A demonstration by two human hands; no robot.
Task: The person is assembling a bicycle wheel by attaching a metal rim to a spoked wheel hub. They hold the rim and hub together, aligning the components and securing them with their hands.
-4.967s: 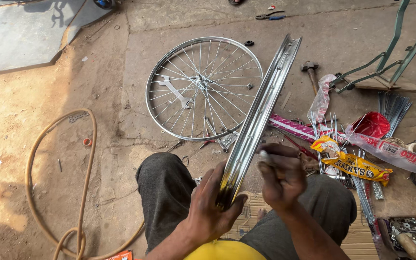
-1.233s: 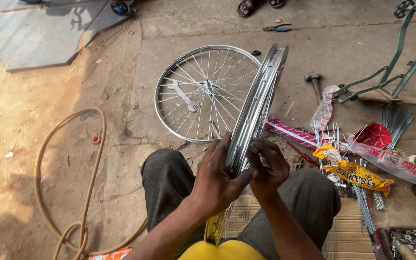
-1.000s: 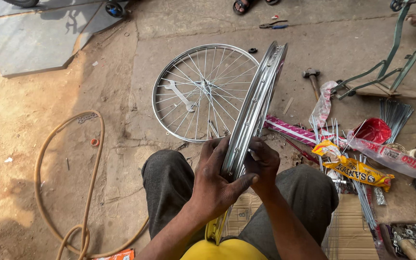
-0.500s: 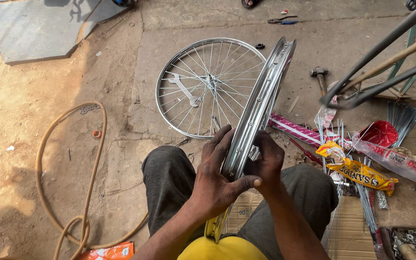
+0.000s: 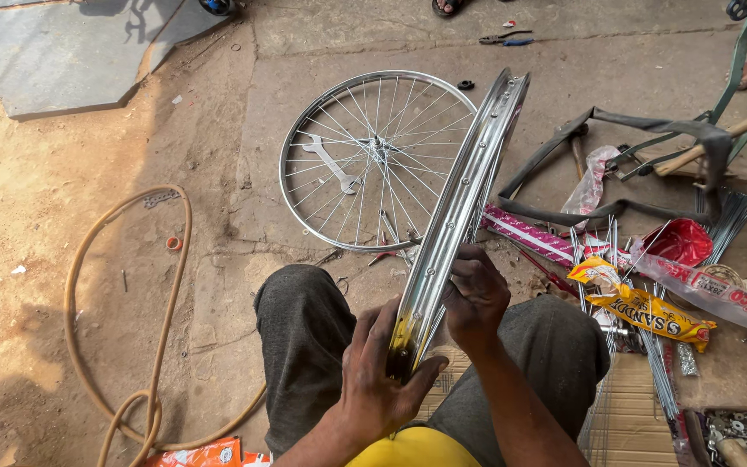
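A bare chrome bicycle rim [image 5: 464,195] stands on edge between my knees, tilting away from me. My left hand [image 5: 378,380] grips its near lower part, thumb wrapped around the edge. My right hand [image 5: 475,294] presses against the rim's inner side a little higher, fingers curled at the spoke holes. Behind the rim a fully spoked wheel [image 5: 373,160] lies flat on the concrete, with a flat spanner [image 5: 332,164] resting on its spokes.
A tan hose [image 5: 131,303] loops on the dirt at left. Loose spokes [image 5: 650,346], bright packets [image 5: 646,307], a red bag [image 5: 680,242], a black rubber strip [image 5: 616,164] and a green frame [image 5: 737,60] crowd the right. Pliers [image 5: 503,38] lie at the far edge.
My left hand has slid down the rim toward its near end. My right hand stays on the inner side. A dark rubber strip and stick have come into view at right.
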